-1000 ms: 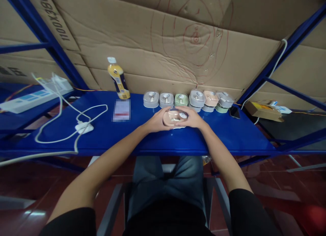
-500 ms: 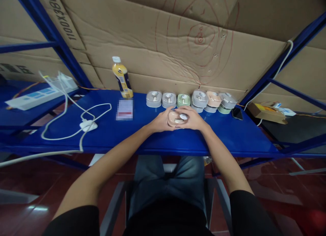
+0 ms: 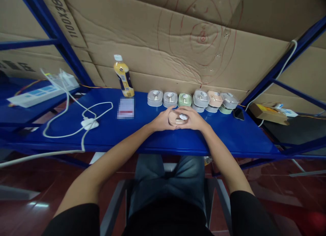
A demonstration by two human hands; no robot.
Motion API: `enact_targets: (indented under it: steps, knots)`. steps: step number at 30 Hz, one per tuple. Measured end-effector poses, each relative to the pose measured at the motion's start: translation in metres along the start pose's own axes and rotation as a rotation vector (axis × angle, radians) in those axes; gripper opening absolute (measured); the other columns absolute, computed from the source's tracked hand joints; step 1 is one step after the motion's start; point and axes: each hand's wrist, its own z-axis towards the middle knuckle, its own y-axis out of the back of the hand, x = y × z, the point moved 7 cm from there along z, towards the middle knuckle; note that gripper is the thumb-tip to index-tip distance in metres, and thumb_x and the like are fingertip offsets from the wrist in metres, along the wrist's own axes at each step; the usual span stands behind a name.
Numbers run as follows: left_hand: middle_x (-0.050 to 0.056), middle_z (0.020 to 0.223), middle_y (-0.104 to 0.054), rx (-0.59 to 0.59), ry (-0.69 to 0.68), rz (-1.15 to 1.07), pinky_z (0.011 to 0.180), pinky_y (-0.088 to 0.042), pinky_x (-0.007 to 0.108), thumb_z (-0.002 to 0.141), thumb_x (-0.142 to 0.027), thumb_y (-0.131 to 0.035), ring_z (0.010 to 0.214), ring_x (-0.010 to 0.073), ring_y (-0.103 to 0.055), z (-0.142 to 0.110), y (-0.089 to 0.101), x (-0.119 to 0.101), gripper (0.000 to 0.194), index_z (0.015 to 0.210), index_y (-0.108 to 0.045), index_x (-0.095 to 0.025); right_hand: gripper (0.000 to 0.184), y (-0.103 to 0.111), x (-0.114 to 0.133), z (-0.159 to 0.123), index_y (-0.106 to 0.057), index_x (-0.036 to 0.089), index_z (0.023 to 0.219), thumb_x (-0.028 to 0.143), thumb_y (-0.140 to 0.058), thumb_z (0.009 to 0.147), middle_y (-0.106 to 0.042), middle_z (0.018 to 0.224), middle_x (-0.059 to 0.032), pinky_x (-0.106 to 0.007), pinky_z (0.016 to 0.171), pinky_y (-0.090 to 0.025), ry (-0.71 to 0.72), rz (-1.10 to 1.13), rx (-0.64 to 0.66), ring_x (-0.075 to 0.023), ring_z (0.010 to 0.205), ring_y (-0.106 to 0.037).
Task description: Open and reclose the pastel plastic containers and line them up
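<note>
A small pink lidded box with a round white dial on top sits on the blue shelf in front of me. My left hand wraps its left side and my right hand wraps its right side, both closed round it. Behind it a row of similar boxes lines the back: two grey boxes, a green box, then stacked grey, pink and green boxes.
A yellow drink bottle stands at the back left beside a small card. A white cable and adapter lie on the left; a power strip is farther left. A phone and a cardboard packet are on the right.
Both hands have closed in tighter round the pink box, covering more of it. The view has shifted slightly.
</note>
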Motion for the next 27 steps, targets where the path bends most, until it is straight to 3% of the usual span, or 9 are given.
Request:
enact_targets:
  steps: [4, 9, 14, 24, 27]
  knots:
    - [0.02, 0.15, -0.06, 0.002, -0.008, 0.002, 0.11, -0.052, 0.052, 0.064, -0.056, -0.09, 0.137, 0.0421, -0.06, 0.001, 0.0, 0.001, 0.117, 0.159, -0.035, -0.016, 0.087, -0.002, -0.007, -0.002, -0.063, 0.03, 0.146, 0.067, -0.089, 0.071, -0.064, 0.14, -0.0116, -0.055, 0.115, -0.049, -0.039, 0.024, -0.001, -0.0361, 0.13, -0.063]
    - [0.02, 0.151, -0.059, -0.021, 0.022, 0.033, 0.113, -0.051, 0.051, 0.065, -0.057, -0.089, 0.135, 0.0416, -0.061, 0.002, 0.003, 0.004, 0.111, 0.156, -0.04, -0.015, 0.105, -0.005, -0.031, -0.007, -0.058, 0.026, 0.151, 0.072, -0.091, 0.063, -0.064, 0.139, -0.0149, -0.059, 0.114, -0.049, -0.168, 0.031, -0.046, -0.0397, 0.13, -0.062]
    - [0.019, 0.147, -0.062, -0.019, 0.036, 0.051, 0.112, -0.051, 0.05, 0.071, -0.059, -0.086, 0.133, 0.0394, -0.063, 0.001, 0.005, 0.004, 0.103, 0.153, -0.043, -0.014, 0.104, -0.006, -0.046, -0.008, -0.061, 0.023, 0.146, 0.072, -0.092, 0.059, -0.067, 0.134, -0.0152, -0.058, 0.113, -0.049, -0.195, 0.096, -0.082, -0.0382, 0.127, -0.064]
    - [0.018, 0.149, -0.058, 0.062, -0.025, 0.129, 0.114, -0.047, 0.057, 0.066, -0.058, -0.09, 0.138, 0.0426, -0.056, 0.002, -0.002, 0.011, 0.112, 0.158, -0.038, -0.02, 0.098, -0.011, -0.041, -0.008, -0.065, 0.025, 0.144, 0.067, -0.094, 0.06, -0.068, 0.12, -0.011, -0.056, 0.107, -0.054, -0.195, 0.036, -0.039, -0.0346, 0.114, -0.068]
    - [0.018, 0.147, -0.06, 0.064, -0.03, 0.136, 0.113, -0.049, 0.058, 0.066, -0.055, -0.09, 0.136, 0.0429, -0.058, 0.001, -0.002, 0.008, 0.111, 0.157, -0.039, -0.02, 0.102, -0.014, -0.038, -0.007, -0.062, 0.025, 0.147, 0.069, -0.093, 0.061, -0.067, 0.124, -0.0123, -0.057, 0.109, -0.054, -0.178, 0.035, -0.025, -0.0357, 0.118, -0.067]
